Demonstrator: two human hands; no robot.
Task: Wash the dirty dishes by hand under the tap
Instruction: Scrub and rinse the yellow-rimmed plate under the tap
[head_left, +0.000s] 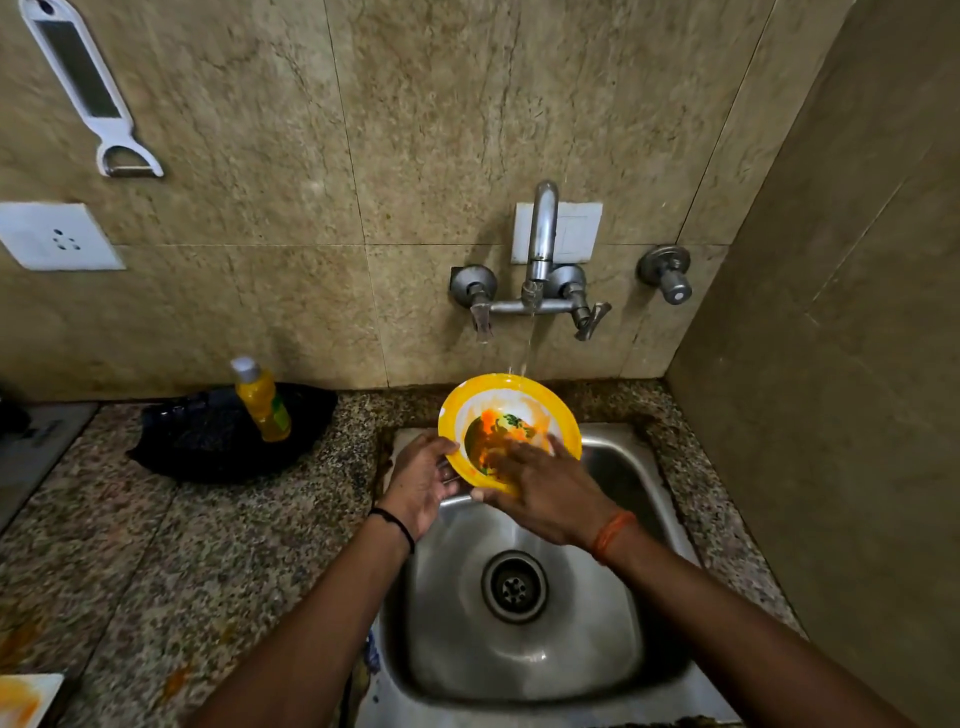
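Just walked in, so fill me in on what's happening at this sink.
A person is washing a yellow plate over the sink. The left hand grips its rim and tilts it under the running tap. The right hand rubs the orange-stained middle. A soap bottle stands on the counter.

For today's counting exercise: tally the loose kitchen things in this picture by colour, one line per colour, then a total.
Yellow: 2, the bowl held under the tap and the bottle on the counter.
White: 1, the peeler hanging on the wall.
Black: 1, the bag under the bottle.
Total: 4
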